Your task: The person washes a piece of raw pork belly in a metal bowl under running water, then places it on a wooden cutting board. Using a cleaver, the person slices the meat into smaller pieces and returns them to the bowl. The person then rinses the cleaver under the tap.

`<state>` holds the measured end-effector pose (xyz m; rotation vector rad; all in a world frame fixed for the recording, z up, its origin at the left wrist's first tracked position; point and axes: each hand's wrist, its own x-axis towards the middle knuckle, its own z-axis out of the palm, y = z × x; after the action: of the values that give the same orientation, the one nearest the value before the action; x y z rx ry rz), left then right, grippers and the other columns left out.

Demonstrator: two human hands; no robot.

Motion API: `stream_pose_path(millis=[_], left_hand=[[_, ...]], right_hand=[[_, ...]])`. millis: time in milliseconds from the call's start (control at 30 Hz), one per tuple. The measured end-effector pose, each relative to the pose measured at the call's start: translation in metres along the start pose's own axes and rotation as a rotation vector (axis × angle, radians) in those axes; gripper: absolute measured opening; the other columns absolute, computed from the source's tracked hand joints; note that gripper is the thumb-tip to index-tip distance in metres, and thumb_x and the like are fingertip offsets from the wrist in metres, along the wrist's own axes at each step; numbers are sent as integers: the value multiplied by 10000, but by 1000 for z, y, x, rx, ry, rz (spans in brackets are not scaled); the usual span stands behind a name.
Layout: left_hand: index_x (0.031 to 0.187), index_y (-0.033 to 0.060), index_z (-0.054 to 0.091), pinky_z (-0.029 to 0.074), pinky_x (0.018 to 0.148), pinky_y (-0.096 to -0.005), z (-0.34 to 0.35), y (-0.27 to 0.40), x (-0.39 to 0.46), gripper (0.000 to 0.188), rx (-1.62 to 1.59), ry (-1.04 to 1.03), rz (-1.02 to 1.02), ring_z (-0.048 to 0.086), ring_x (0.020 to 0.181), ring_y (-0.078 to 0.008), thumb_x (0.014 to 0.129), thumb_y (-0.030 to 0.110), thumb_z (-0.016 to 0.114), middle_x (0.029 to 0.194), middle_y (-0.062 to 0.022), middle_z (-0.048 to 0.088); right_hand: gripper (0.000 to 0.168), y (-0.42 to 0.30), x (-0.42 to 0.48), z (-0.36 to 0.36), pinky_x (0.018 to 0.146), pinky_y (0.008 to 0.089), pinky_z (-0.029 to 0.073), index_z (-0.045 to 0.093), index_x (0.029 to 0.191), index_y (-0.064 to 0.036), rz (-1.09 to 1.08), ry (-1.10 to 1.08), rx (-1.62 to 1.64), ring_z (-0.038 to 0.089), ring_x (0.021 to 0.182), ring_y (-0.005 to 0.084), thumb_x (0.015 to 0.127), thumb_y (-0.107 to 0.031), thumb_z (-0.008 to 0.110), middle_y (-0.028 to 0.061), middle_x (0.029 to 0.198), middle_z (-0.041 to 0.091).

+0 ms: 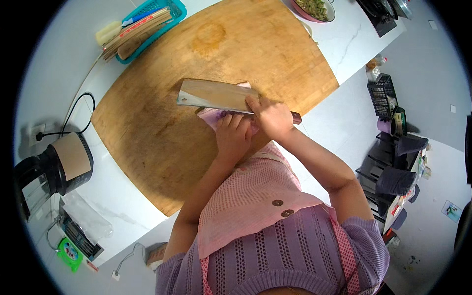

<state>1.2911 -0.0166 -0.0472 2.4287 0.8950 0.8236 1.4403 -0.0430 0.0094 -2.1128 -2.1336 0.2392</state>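
My right hand (273, 115) grips a wide-bladed cleaver (217, 95) by its dark wooden handle, with the thumb on the blade. The blade spans over a pale pink piece of meat (211, 117), which bears a purple mark and lies near the front edge of a large wooden cutting board (177, 143). On the near side of the blade my left hand (233, 134) presses the meat down with bent fingers. A bit of pink shows beyond the blade's far edge; the cleaver hides the middle of the piece.
A teal plastic basket (180, 10) with chopsticks and a rolling pin stands at the back left. At the far right is a bowl (311, 10) of chopped greens. A black appliance (75, 162) with a cord stands left of the board, near a plastic bag (88, 217).
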Motion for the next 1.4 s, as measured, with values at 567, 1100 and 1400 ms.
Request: stream_pose_path(millis=[567, 1100, 1400], left_hand=[[940, 114, 646, 428, 770, -441, -7, 3, 0, 175, 17, -76, 2, 553, 861, -284, 823, 229, 583, 932, -57, 598], [991, 118, 638, 415, 786, -397, -11, 2, 0, 190, -4, -92, 44, 527, 881, -258, 816, 184, 606, 967, -48, 570], [1055, 126, 621, 414, 780, -412, -13, 1, -5, 258, -63, -67, 81, 512, 893, -277, 797, 139, 616, 1004, -61, 553]], right_hand=[[511, 24, -34, -40, 413, 321, 414, 575, 1227, -158, -8, 477, -229, 482, 467, 182, 726, -104, 658, 29, 604, 422], [84, 19, -41, -48, 443, 293, 407, 619, 861, -49, 550, 383, 1080, 500, 492, 130, 857, -132, 612, -4, 589, 475], [145, 30, -34, -64, 390, 233, 350, 487, 777, -109, 765, 321, 2194, 370, 421, 65, 870, -154, 588, -33, 560, 427]])
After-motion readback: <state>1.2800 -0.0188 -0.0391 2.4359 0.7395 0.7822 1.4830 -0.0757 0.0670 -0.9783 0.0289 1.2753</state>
